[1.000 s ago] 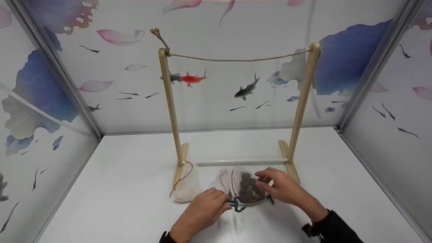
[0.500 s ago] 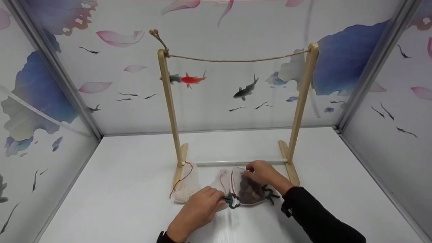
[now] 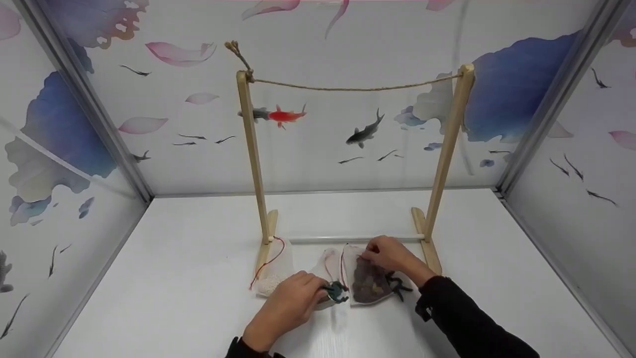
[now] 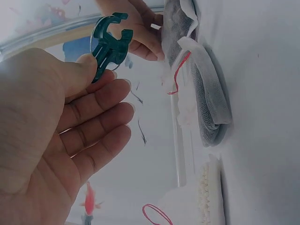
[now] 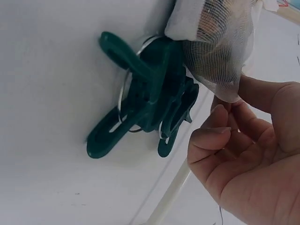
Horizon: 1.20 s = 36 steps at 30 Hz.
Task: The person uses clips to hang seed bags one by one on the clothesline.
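Green clip [image 4: 112, 47] is pinched between the left hand's [image 3: 290, 301] thumb and forefinger. The right hand [image 3: 392, 253] pinches a corner of the dark bag [image 3: 370, 283], beside at least two spare clips [image 5: 154, 79], too overlapped to count. Of two other bags, the middle bag [image 3: 325, 266] lies between both grips; the left hand partly covers the pale bag [image 3: 276, 271]. White table [image 3: 149, 298] extends outward from both hands to its side edges.

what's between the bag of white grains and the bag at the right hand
Another mesh bag, seen in the left wrist view; in the head view the left hand partly covers it.
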{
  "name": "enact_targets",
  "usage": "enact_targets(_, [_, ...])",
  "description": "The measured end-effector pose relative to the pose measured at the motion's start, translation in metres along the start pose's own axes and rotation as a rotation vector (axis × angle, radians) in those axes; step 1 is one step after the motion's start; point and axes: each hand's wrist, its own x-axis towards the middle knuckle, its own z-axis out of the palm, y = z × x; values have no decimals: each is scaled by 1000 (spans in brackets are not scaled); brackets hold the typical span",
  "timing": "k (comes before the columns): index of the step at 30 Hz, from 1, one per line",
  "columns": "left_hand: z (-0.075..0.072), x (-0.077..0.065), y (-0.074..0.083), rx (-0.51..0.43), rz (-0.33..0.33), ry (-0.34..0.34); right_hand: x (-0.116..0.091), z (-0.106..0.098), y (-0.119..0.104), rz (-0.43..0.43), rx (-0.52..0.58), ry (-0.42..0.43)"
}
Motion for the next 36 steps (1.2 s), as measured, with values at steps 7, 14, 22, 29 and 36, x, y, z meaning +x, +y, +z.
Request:
enact_targets(7, [-6, 18, -2, 27, -20, -17, -6, -19, -9, -119, 3, 13])
enact_targets(14, [-28, 55, -10, 129, 61, -77, -16, -51, -29, -220, -18, 13])
enact_targets(22, [-80, 113, -15, 132, 105, 19, -20, -104, -50, -236, -75, 233])
enact_targets(29, [-123, 165, -12, 185, 106, 42, -22, -160, -68, -230, -86, 435])
enact_targets(36, [-165, 215, -2, 241, 48, -15, -22, -217, -93, -216, -140, 572])
